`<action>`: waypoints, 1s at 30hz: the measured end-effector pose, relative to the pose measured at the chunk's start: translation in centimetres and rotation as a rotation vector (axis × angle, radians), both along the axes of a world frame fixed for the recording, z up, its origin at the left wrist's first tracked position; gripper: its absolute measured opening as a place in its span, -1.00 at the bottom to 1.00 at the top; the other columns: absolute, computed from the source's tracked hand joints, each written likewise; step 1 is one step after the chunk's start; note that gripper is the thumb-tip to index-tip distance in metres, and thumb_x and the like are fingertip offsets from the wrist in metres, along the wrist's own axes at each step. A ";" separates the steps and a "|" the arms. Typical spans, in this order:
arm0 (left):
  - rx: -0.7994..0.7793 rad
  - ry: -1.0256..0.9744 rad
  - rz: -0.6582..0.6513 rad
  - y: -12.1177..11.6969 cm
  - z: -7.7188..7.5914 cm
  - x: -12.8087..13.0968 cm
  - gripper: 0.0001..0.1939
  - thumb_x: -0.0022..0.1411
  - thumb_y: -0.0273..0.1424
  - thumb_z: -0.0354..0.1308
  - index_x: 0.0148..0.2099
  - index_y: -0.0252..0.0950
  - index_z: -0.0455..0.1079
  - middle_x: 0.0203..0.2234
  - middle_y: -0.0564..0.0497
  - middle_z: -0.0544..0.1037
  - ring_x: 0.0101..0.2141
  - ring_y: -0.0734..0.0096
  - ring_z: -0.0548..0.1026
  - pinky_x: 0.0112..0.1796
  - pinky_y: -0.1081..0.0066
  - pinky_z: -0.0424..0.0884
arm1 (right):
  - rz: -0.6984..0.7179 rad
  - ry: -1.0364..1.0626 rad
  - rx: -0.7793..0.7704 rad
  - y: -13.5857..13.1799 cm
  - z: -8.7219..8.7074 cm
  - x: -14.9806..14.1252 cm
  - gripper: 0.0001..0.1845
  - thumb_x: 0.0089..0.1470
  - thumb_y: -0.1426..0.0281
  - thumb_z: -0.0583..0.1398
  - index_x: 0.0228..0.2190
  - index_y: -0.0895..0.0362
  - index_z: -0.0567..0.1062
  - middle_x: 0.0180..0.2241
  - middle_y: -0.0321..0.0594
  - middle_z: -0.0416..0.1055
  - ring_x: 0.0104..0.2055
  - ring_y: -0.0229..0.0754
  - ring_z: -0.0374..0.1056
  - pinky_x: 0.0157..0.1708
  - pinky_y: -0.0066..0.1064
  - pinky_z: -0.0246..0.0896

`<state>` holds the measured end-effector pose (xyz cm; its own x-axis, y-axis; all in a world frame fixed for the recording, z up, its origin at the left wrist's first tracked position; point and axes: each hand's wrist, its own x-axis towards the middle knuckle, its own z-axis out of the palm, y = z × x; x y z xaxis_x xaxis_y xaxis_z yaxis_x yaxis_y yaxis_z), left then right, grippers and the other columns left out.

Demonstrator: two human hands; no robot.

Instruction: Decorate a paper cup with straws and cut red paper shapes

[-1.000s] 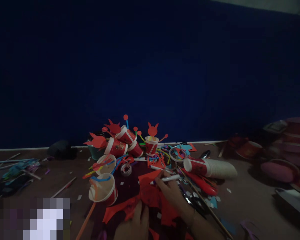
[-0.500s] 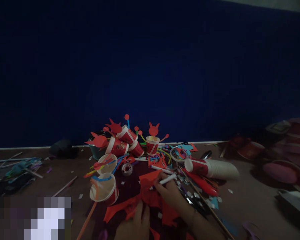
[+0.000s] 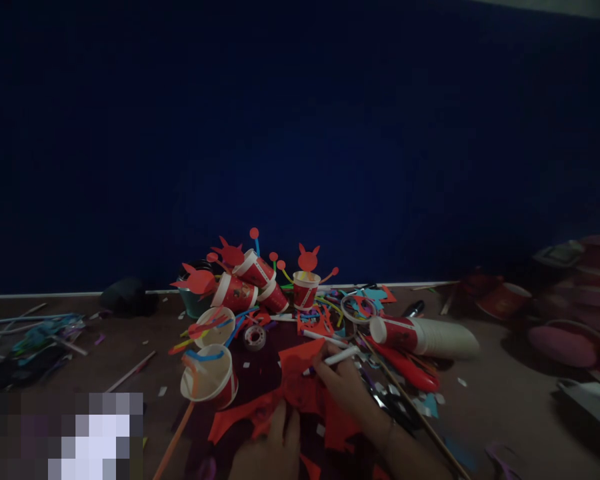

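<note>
My right hand (image 3: 341, 381) is closed around a white marker (image 3: 342, 356), its tip end low over the red paper (image 3: 300, 363). The fingers of my left hand (image 3: 275, 440) lie spread on the lower part of the same paper, holding nothing. This paper has cut, irregular edges. Left of the hands stand two paper cups (image 3: 225, 390) with coloured strips in them. Behind, a red cup (image 3: 305, 293) carries a red eared cutout head (image 3: 308, 259) and strip arms ending in red discs. More decorated cups (image 3: 234, 293) lie piled to its left.
A tape roll (image 3: 255, 338) lies beyond the paper. At right are a nested stack of cups (image 3: 425, 337), red-handled scissors (image 3: 415, 373), a thin stick (image 3: 415, 410) and paper scraps. Tangled strips (image 3: 45, 333) lie at far left. A dark blue wall (image 3: 300, 147) rises behind.
My right hand has shifted slightly to the right with the marker, whose tip has moved a little up and right. My left hand has stayed on the paper.
</note>
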<state>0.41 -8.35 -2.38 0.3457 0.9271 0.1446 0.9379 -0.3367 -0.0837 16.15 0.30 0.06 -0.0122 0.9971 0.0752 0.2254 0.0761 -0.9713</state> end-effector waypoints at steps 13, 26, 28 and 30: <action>0.012 -0.021 0.024 -0.3 1.0 0.2 -0.62 0.11 -0.45 0.03 -0.01 -0.10 0.41 -0.07 -0.18 0.47 -0.60 0.49 0.48 -0.62 0.56 0.34 | 0.000 -0.015 -0.003 0.2 -0.3 0.2 -0.79 -0.06 0.32 0.11 -0.64 0.08 0.23 -0.67 -0.39 0.20 -0.57 -0.25 0.14 -0.54 -0.43 0.06; 0.068 -0.043 0.023 -0.2 0.6 0.1 -0.65 0.18 -0.39 0.02 0.01 -0.05 0.39 -0.05 -0.13 0.48 -0.61 0.49 0.49 -0.62 0.55 0.39 | -0.013 -0.072 0.049 0.2 -0.6 0.4 -0.83 -0.10 0.44 0.11 -0.65 0.09 0.23 -0.66 -0.40 0.14 -0.55 -0.27 0.10 -0.54 -0.45 0.01; 0.082 -0.050 0.020 -0.1 0.6 0.1 -0.65 0.18 -0.37 0.02 0.02 -0.07 0.39 -0.05 -0.14 0.48 -0.60 0.47 0.50 -0.61 0.55 0.39 | -0.014 -0.041 0.041 0.3 -0.7 0.4 -0.81 -0.06 0.39 0.10 -0.64 0.08 0.23 -0.67 -0.39 0.18 -0.56 -0.26 0.12 -0.54 -0.44 0.03; 0.069 -0.034 0.008 -0.1 0.6 0.0 -0.65 0.19 -0.36 0.03 0.02 -0.05 0.38 -0.03 -0.13 0.47 -0.62 0.46 0.49 -0.63 0.53 0.39 | -0.011 -0.007 0.025 0.4 -0.7 0.4 -0.80 -0.04 0.36 0.10 -0.63 0.08 0.23 -0.68 -0.39 0.19 -0.58 -0.26 0.12 -0.55 -0.43 0.04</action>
<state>0.36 -8.45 -1.78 0.3324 0.9173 0.2195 0.9431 -0.3239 -0.0744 16.57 0.68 -0.64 -0.0022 0.9950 0.1003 0.2336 0.0980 -0.9674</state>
